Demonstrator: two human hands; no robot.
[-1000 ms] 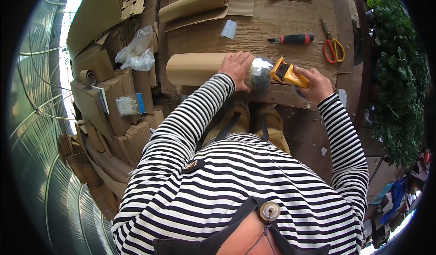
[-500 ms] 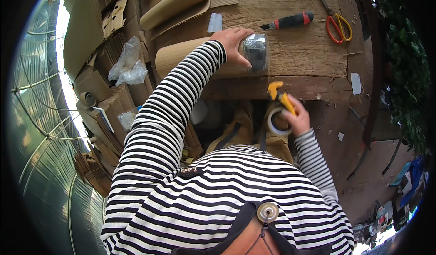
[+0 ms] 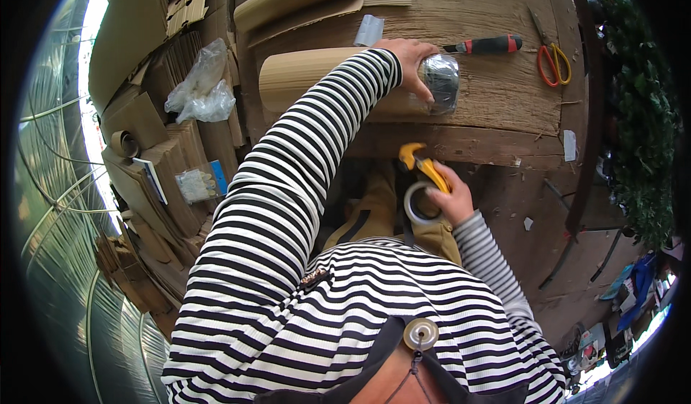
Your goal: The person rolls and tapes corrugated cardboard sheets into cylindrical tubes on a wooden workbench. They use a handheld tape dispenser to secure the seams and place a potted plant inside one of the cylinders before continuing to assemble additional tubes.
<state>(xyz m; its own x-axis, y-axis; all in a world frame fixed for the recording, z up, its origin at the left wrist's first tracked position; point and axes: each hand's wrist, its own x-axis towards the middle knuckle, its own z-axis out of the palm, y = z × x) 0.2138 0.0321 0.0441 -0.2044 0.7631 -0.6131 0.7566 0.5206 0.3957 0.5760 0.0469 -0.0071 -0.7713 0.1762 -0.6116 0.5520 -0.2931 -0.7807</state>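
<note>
A corrugated cardboard roll (image 3: 288, 80) lies across the near part of the wooden bench. Its right end holds something dark under shiny clear wrapping (image 3: 445, 81). My left hand (image 3: 409, 65) grips the roll from above just beside that end, thumb on the near side. Below the bench's front edge, my right hand (image 3: 453, 194) is closed around a yellow tape dispenser (image 3: 434, 176). A roll of tape (image 3: 414, 201) sits on the dispenser, close over my trouser leg. Whether a strip of tape runs up to the cardboard cannot be made out.
Beyond the roll lie a red-and-black utility knife (image 3: 489, 45), scissors (image 3: 554, 64), a clear plastic piece (image 3: 370, 29) and curled cardboard (image 3: 299, 1). Stacked cardboard (image 3: 173, 166) and a crumpled plastic bag (image 3: 205, 91) fill the left side. Green foliage (image 3: 637, 109) hangs at the right.
My right hand has drawn the tape dispenser leftward and slightly nearer my body. My left hand stays on the cardboard roll. The bench scene has shifted right and down in the view.
</note>
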